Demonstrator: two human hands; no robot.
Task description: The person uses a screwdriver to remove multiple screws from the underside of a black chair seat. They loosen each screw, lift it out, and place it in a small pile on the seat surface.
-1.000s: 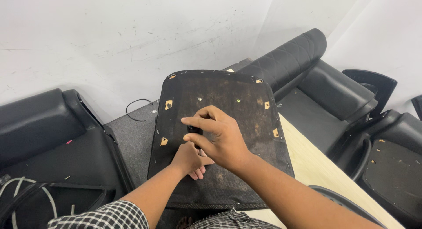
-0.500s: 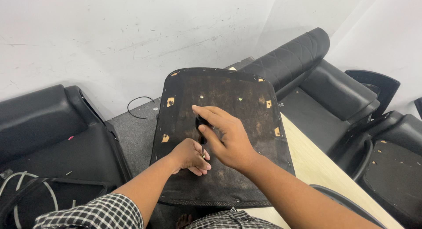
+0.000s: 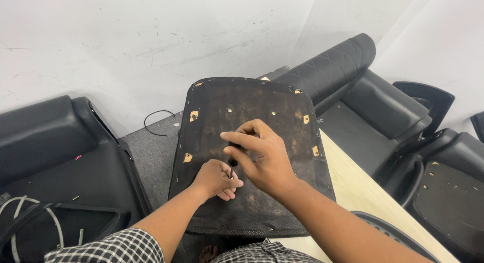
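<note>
Gripping black-handled screwdriver (image 3: 232, 159), stained seat base (image 3: 282, 117)

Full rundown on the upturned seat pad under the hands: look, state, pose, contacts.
The seat pad lies underside up on a light wooden table, its far edge towards the wall. Black, stained fabric, stapled round the rim; small torn patches show bare wood. The left hand rests on it; the right hand holds a dark-handled screwdriver upright against it.

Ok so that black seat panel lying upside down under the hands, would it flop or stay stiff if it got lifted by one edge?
Probably stiff: the seat panel lies flat with its far edge unsagging, and torn patches show what looks like wood beneath the fabric. Likely fairly heavy for its thickness. It overhangs the table, so a push might tip it, though the left hand rests on it.
</note>
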